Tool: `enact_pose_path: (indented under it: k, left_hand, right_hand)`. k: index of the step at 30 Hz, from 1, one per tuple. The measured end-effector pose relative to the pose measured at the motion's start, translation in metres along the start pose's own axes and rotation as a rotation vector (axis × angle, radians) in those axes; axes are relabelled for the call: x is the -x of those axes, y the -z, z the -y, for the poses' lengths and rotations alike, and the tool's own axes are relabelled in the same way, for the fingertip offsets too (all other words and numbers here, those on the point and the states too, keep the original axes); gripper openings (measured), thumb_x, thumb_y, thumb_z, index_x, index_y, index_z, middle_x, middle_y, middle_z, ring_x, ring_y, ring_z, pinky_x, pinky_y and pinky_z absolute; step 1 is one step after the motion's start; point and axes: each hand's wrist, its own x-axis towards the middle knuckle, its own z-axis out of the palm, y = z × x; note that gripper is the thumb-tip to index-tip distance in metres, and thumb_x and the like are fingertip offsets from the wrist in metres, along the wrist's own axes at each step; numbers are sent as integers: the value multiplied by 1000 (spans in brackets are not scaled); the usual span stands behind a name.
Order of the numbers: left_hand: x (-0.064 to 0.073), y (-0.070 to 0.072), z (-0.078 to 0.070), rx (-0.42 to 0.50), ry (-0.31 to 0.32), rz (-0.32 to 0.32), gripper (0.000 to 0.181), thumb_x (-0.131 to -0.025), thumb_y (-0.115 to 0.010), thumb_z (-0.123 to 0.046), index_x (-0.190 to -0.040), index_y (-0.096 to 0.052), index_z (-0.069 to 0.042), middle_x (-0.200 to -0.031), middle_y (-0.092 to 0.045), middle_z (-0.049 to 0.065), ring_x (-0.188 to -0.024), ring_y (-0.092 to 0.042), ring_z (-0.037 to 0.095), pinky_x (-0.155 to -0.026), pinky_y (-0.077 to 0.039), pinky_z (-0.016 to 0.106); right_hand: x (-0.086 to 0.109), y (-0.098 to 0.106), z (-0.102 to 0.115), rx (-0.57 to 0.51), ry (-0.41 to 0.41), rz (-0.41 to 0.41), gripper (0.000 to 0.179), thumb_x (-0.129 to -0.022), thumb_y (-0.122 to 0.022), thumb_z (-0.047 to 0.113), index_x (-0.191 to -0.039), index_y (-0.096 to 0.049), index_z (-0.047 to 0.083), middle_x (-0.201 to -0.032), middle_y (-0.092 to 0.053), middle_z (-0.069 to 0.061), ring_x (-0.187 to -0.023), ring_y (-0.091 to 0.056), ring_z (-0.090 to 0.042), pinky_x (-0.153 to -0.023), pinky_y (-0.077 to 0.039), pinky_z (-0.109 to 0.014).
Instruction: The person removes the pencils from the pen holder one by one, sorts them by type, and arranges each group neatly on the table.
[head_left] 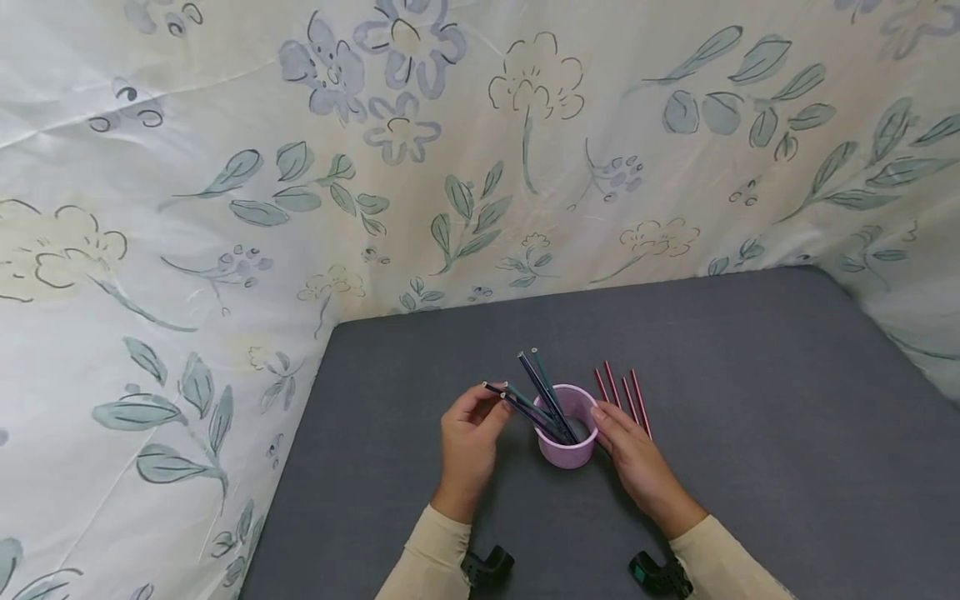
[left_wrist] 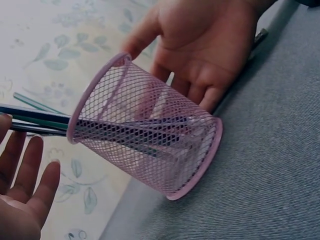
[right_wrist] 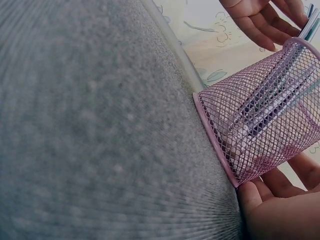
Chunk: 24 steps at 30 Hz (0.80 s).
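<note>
Near the middle of the grey table (head_left: pixel 750 417), head view: pinching upper ends of dark pencils (head_left: pixel 527 411) with left hand (head_left: pixel 468 442), gripping pink mesh cup (head_left: pixel 567 456) at rim and wall with right hand (head_left: pixel 645 477). Probably bracing cup from the right against sliding or tipping while handling pencils from the left. Showing two steeper pencils (head_left: pixel 532 372) leaning toward cup's far-left rim, likely propped by its wide mouth. Also showing red pencils (head_left: pixel 640 402) lying side by side just right of cup, partly hidden behind right hand, apparently parked clear of cup. Showing floral cloth (head_left: pixel 450 225) hanging along far and left sides, probably screening the background.

Left wrist view: seeing cup standing between both hands, base apparently resting on table, probably letting table carry the weight. Showing pencils slanting over left rim, lower ends sitting inside near base. Spreading left hand's spare fingers away from pencils, likely leaving the pinch to thumb and forefinger.

Right wrist view: cutting off pencil tops and part of left hand, so not confirming that pinch. Resting right hand's fingers against wall low by base, likely adding support below rim.
</note>
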Motion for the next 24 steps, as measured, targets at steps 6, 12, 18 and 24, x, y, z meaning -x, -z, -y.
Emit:
enact_pose_path:
  k: [6,12,18,24]
  left_hand:
    - [-5,3,-6,-42,-46,0,16,-96,-77,9,-112,-74,9,-113,-75,20,-99,-76,23,-88,-62,39]
    - [-13,6,-14,-16,-71,-14,17,-100,-75,6,-117,-74,8,-112,-74,23,-97,-76,27,-89,-62,45]
    - [-20,11,-22,26,-81,-44,22,-104,-72,2,-122,-69,13,-109,-72,27,-97,-75,31,-89,-61,53]
    - [-23,13,-31,49,-91,-66,22,-103,-71,5,-123,-67,13,-111,-69,29,-98,-74,30,-88,-61,54]
  right_hand:
    - [0,-1,0,61,-1,-99,40,-116,-54,19,-142,-58,-12,-141,-58,-30,-127,-60,-21,-101,-49,-19]
    - [3,-4,0,167,93,-207,31,-111,-66,14,-135,-67,-6,-129,-68,-24,-115,-66,-24,-94,-53,-20]
    - [4,-5,1,198,124,-243,29,-109,-70,14,-131,-71,-5,-124,-69,-25,-108,-67,-22,-90,-54,-20]
    - [6,-4,1,188,106,-251,28,-111,-67,16,-131,-73,-2,-123,-71,-21,-108,-67,-25,-90,-54,-21]
